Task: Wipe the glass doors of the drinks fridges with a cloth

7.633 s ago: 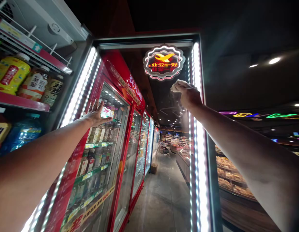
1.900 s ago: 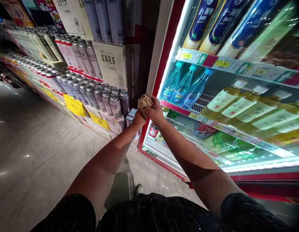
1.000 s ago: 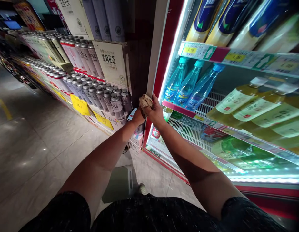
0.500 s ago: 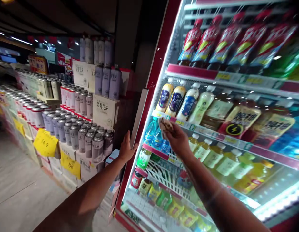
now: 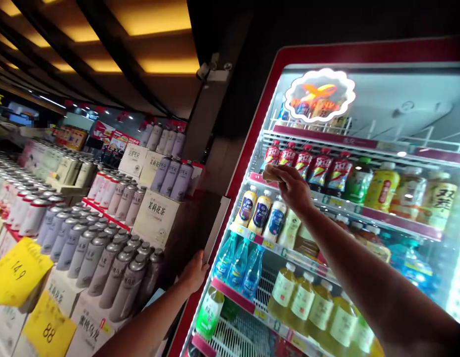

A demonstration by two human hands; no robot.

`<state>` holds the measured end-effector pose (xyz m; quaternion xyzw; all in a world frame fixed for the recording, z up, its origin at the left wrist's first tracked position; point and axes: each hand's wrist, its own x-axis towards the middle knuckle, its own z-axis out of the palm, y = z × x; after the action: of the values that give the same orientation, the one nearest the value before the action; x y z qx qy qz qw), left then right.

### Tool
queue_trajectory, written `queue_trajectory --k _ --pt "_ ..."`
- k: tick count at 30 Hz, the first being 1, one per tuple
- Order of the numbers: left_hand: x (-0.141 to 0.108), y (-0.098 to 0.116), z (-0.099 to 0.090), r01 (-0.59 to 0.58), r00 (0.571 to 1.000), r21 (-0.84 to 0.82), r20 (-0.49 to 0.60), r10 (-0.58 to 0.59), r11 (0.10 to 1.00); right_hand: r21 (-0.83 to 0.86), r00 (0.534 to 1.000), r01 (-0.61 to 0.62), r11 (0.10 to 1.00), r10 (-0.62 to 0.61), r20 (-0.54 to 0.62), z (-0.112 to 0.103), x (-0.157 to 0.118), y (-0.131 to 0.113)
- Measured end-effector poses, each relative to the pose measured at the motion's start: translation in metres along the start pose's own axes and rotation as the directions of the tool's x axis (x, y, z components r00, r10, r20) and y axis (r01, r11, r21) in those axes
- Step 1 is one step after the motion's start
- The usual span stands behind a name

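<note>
My right hand (image 5: 295, 187) is closed on a small crumpled brownish cloth (image 5: 271, 173). It presses the cloth against the glass door of a lit drinks cooler, in front of the shelf edge below a row of red-capped bottles (image 5: 304, 161). My left hand (image 5: 194, 272) is at the cooler's left side, with its fingers bent around the lower end of the grey door handle (image 5: 217, 228); some of the fingertips are hidden. Behind the glass, below my right hand, stand bottles with dark blue labels (image 5: 260, 210) and blue bottles (image 5: 235, 260).
The cooler's red frame (image 5: 269, 99) runs up beside a dark pillar (image 5: 230, 129). Stacked silver and purple cans (image 5: 99, 253) and cartons (image 5: 157, 215) stand close to my left arm, with yellow price signs (image 5: 47, 325) in front. A white-outlined logo (image 5: 319, 95) marks the upper glass.
My view has tilted upward, bringing the cooler's top and the ceiling into sight. My right hand has moved the cloth up the glass by about one shelf. My left hand's fingers, spread before, are now bent.
</note>
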<state>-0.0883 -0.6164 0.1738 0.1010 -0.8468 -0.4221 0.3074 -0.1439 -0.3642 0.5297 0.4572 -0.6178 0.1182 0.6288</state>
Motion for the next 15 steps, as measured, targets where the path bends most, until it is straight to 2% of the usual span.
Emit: queue_trajectory --k 6,11,15 --pt "0.002 0.002 -0.002 -0.012 1.0 -0.013 0.021 0.012 1.0 -0.276 0.998 0.025 0.961 -0.006 0.069 0.012 0.06 0.016" --pt "0.021 0.007 0.0 -0.135 0.991 -0.082 -0.005 0.135 0.988 -0.411 1.0 -0.021 0.912 0.029 0.012 0.012 0.105 0.037" --pt "0.041 0.017 0.006 -0.243 0.969 -0.165 -0.087 0.232 0.956 -0.438 0.996 -0.085 0.895 0.07 -0.051 0.013 0.139 0.057"
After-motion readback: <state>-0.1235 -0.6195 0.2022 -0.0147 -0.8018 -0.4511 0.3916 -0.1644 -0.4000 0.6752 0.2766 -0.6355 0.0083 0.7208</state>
